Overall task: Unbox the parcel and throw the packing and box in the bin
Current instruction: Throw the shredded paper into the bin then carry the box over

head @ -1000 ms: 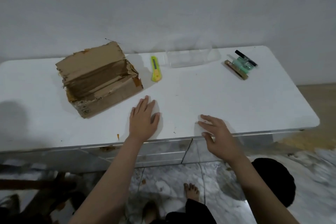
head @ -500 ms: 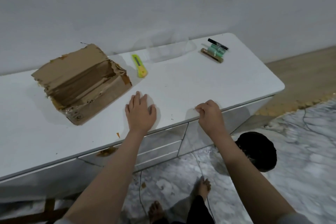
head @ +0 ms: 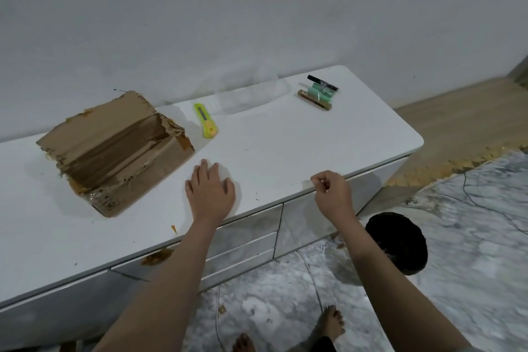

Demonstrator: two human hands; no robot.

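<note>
The torn cardboard box (head: 114, 151) lies open on the white tabletop (head: 285, 146), and everything else is placed from it: the yellow-green utility knife (head: 205, 120) sits just beside its far right corner, clear plastic packing (head: 245, 94) lies beyond the knife against the wall, the small unpacked items (head: 320, 91) rest well apart toward the tabletop's right end, and the black bin (head: 400, 243) stands on the floor, well to the box's right and below the tabletop's front edge. The left hand (head: 210, 194) lies flat on the tabletop just right of the box's near right corner, fingers (head: 204, 168) straight and close together, holding nothing. The right hand (head: 333, 194) hovers at the front edge, farther right, its fingers (head: 317, 180) curled with thumb and forefinger pinched together; whether a scrap or film is caught between them cannot be told. The box's long axis runs from near left to far right, so its short right end faces the left hand, which is clearly the nearer one. Judging from this, the box is emptied but not yet binned, and the left hand would reach leftward for it
</note>
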